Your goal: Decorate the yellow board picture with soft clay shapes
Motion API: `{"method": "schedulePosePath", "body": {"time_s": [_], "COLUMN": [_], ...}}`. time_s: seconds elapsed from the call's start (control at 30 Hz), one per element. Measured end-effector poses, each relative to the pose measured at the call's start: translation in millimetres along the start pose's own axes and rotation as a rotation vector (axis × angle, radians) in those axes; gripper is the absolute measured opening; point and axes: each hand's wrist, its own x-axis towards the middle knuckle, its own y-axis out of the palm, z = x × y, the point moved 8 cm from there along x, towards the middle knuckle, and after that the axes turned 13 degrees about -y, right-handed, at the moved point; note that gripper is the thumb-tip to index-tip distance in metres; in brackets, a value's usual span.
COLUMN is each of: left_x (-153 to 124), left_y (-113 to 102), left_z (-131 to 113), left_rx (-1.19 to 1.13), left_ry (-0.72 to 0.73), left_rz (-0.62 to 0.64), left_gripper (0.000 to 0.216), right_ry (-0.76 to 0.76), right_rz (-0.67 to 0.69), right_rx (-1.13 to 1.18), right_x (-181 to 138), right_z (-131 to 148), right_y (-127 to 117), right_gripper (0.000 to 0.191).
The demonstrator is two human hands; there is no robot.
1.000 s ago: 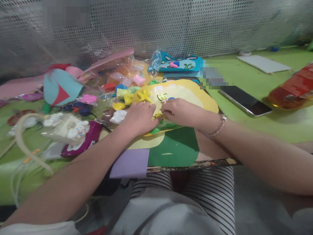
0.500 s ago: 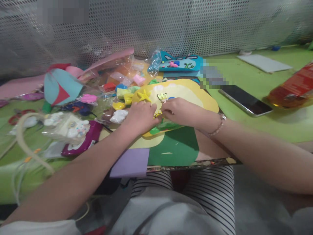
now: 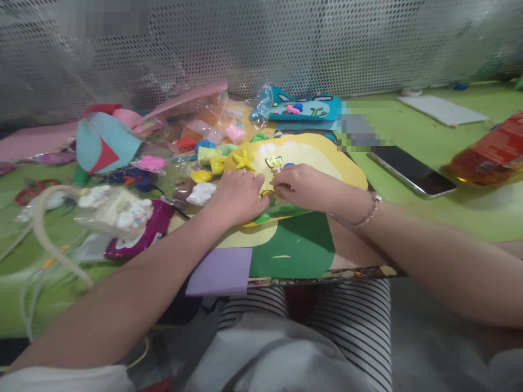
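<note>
A yellow paper sheet with rounded edges (image 3: 345,169) lies in front of me. It carries a yellow clay star (image 3: 244,160), a small yellow figure with dark outlines (image 3: 273,163) and green patches along its lower edge. My left hand (image 3: 240,195) rests on the sheet's left part, below the star, with its fingers laid out and the thumb toward the figure. At the figure's right side my right hand (image 3: 302,185) has its fingers curled into a pinch, touching the figure's lower part. Whatever sits between those fingertips is hidden. A blue piece (image 3: 289,165) shows just behind them.
Bags of coloured clay (image 3: 202,193) crowd the left and back. A purple box (image 3: 141,231), a pale hose (image 3: 41,228) and scissors (image 3: 36,190) lie left. A phone (image 3: 412,171) and a drink bottle (image 3: 490,152) are right. Green and lilac paper (image 3: 220,270) lies near the front edge.
The view has shifted slightly. Both hands keep nearly the same places on the yellow sheet, and the right fingertips stay pinched at the figure.
</note>
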Motion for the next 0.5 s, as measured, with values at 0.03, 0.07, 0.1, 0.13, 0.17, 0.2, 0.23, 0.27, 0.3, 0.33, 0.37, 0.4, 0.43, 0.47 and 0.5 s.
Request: {"method": "schedulePosePath", "body": {"time_s": [0.03,0.07,0.1,0.13,0.17,0.2,0.23,0.27,0.3,0.33,0.37,0.4,0.43,0.47,0.5], "left_x": [0.1,0.2,0.3,0.4,0.5,0.6,0.6,0.7,0.7,0.8,0.8,0.8,0.7,0.6,0.5], "left_y": [-0.1,0.0,0.1,0.2,0.3,0.4,0.3,0.2,0.2,0.5,0.8,1.1,1.3,1.4,1.4], "left_z": [0.2,0.3,0.2,0.0,-0.3,-0.8,-1.3,-1.6,-1.8,-1.9,-1.8,-1.8,-1.9,-2.0,-2.2], "left_rx": [0.001,0.001,-0.001,-0.002,-0.003,-0.003,-0.001,0.003,0.009,0.016,0.023,0.029,0.033,0.034,0.031], "left_ry": [-0.005,-0.008,-0.010,-0.010,-0.008,-0.004,0.000,0.002,0.001,-0.002,-0.008,-0.013,-0.018,-0.022,-0.025], "left_rz": [0.004,0.008,0.011,0.011,0.009,0.004,-0.003,-0.012,-0.019,-0.024,-0.027,-0.030,-0.033,-0.037,-0.042], "left_gripper": [0.041,0.042,0.043,0.043,0.043,0.043,0.043,0.043,0.043,0.042,0.042,0.042,0.042,0.042,0.042], "right_ry": [0.001,0.003,0.003,0.002,0.001,-0.001,-0.002,-0.003,-0.003,-0.002,-0.001,0.000,0.001,0.000,-0.002], "right_rz": [0.000,0.000,0.001,0.002,0.001,-0.002,-0.006,-0.010,-0.011,-0.010,-0.008,-0.003,0.001,0.004,0.006], "right_rx": [0.002,0.001,0.000,-0.001,-0.003,-0.003,-0.001,0.000,0.002,0.003,0.004,0.005,0.005,0.006,0.007], "right_x": [-0.1,-0.1,-0.2,-0.2,-0.3,-0.3,-0.3,-0.3,-0.3,-0.3,-0.2,-0.1,0.1,0.2,0.4], "right_z": [-0.1,-0.3,-0.3,-0.4,-0.4,-0.3,-0.3,-0.2,-0.1,-0.1,-0.1,0.0,0.0,0.0,-0.1], "right_y": [0.0,0.0,0.2,0.3,0.5,0.4,0.2,-0.1,-0.2,-0.3,-0.4,-0.3,-0.3,-0.1,0.0], "right_gripper": [0.019,0.019,0.019,0.019,0.019,0.019,0.019,0.019,0.019,0.019,0.019,0.019,0.019,0.019,0.019]}}
